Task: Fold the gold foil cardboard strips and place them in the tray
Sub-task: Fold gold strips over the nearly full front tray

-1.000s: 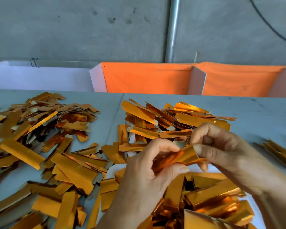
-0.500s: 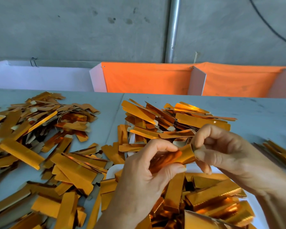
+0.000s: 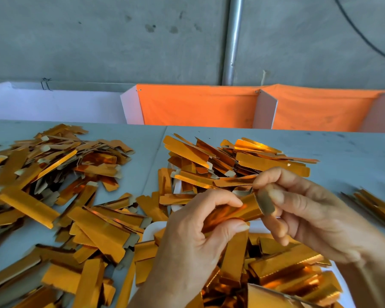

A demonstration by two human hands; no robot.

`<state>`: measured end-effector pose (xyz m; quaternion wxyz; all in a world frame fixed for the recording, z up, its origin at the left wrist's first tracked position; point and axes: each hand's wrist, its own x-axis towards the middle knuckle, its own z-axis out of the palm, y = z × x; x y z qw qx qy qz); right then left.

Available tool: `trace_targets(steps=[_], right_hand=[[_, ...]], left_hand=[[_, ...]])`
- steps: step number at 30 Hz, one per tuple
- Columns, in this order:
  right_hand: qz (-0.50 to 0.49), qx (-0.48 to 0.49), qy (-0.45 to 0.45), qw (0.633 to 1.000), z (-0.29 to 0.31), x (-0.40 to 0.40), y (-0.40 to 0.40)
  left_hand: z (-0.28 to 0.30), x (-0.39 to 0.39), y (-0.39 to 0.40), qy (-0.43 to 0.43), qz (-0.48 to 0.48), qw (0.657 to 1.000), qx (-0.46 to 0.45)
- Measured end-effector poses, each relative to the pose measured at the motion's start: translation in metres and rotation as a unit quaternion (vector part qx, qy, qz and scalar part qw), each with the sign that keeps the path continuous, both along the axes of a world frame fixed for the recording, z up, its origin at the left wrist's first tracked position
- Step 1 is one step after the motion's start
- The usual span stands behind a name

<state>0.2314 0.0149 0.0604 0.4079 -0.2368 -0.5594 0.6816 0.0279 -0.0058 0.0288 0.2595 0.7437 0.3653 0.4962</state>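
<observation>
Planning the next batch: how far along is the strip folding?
Done: folded strips fill the white tray. In hand: left hand and right hand fold one gold strip. Left: flat strip piles on the table.

The right hand now bends the grey end flap of the gold strip up and over, so its plain underside faces the camera, where a second ago that end lay flat and gold. The left hand has eased its thumb lower along the strip, which now tilts up more toward the right.
</observation>
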Motion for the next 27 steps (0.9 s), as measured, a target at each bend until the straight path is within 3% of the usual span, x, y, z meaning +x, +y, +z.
trace_targets(steps=[16,27], right_hand=[[0.007,-0.058,0.026,0.998,-0.0006,-0.0053,0.002],[-0.044,-0.016,-0.086,0.995,0.0012,-0.0012,0.0019]], left_hand=[[-0.0002,-0.0024,-0.0002,-0.002,-0.005,1.0,0.003],[-0.0034,-0.0005,0.0006,0.037,-0.001,0.999,0.015]])
